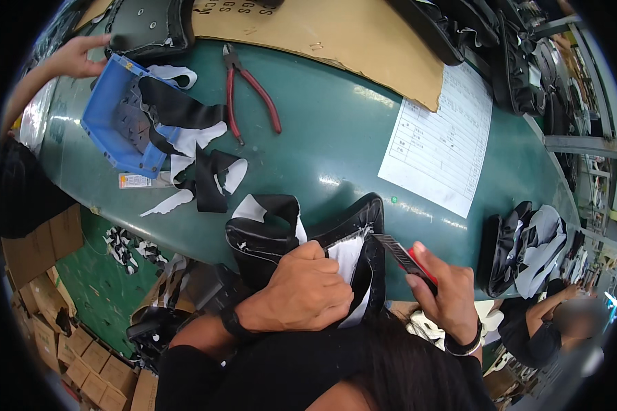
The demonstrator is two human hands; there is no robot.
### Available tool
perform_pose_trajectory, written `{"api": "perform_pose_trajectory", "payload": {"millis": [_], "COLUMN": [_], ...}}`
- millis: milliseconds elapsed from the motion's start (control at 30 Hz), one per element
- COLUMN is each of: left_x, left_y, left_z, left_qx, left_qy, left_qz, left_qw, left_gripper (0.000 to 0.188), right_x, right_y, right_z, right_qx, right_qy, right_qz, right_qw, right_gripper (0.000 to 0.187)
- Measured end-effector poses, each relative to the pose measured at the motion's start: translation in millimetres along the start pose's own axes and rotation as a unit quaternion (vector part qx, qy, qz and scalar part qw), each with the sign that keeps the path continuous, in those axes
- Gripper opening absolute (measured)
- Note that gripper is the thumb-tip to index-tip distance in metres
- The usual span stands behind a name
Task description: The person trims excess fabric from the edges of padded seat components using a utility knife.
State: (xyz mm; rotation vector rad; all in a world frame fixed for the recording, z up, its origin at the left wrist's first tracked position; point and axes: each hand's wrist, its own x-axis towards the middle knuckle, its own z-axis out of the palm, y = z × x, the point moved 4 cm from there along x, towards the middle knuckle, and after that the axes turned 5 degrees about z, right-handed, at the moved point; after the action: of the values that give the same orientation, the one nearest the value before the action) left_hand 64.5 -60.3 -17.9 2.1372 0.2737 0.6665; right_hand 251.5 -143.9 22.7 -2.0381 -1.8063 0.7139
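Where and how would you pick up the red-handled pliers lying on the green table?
Probably around both red handles, from the near side with the palm above: they lie flat, splayed apart toward the wearer, while the metal head points away.

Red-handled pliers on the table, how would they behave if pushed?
The pliers are probably rigid and fairly heavy, given their metal head. Lying flat with handles spread, they seem unlikely to roll. The glossy table suggests they might slide.
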Motion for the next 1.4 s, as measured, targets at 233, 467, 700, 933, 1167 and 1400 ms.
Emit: {"api": "perform_pose_trajectory", "payload": {"millis": [233, 467, 700, 933, 1167, 1400], "left_x": [-2, -39, -195, -245, -133, 7], "left_y": [-2, 6, -12, -21, 22, -47], "left_z": [-12, -15, -69, -30, 3, -96], "left_qx": [-0.117, -0.678, -0.263, -0.096, -0.296, -0.511], "left_qy": [0.017, 0.0, -0.127, 0.154, 0.212, 0.303], "left_qz": [0.002, 0.077, -0.54, -0.54, -0.391, -0.264], "left_qw": [0.993, 0.731, 0.79, 0.822, 0.845, 0.759], "left_gripper": [0.035, 0.045, 0.031, 0.03, 0.082, 0.047], "right_x": [-5, -35, -28, -13, -7, -17], "right_y": [-10, -15, 7, -5, 14, 26], "right_z": [20, 36, 26, 50, 56, 24], "right_qx": [-0.177, -0.131, 0.066, 0.213, 0.24, 0.475], "right_qy": [-0.024, -0.004, 0.06, -0.002, -0.02, 0.2], "right_qz": [-0.021, 0.009, 0.055, 0.092, 0.145, 0.162], "right_qw": [0.984, 0.991, 0.995, 0.973, 0.96, 0.841], "right_gripper": [0.054, 0.055, 0.052, 0.039, 0.039, 0.034]}}
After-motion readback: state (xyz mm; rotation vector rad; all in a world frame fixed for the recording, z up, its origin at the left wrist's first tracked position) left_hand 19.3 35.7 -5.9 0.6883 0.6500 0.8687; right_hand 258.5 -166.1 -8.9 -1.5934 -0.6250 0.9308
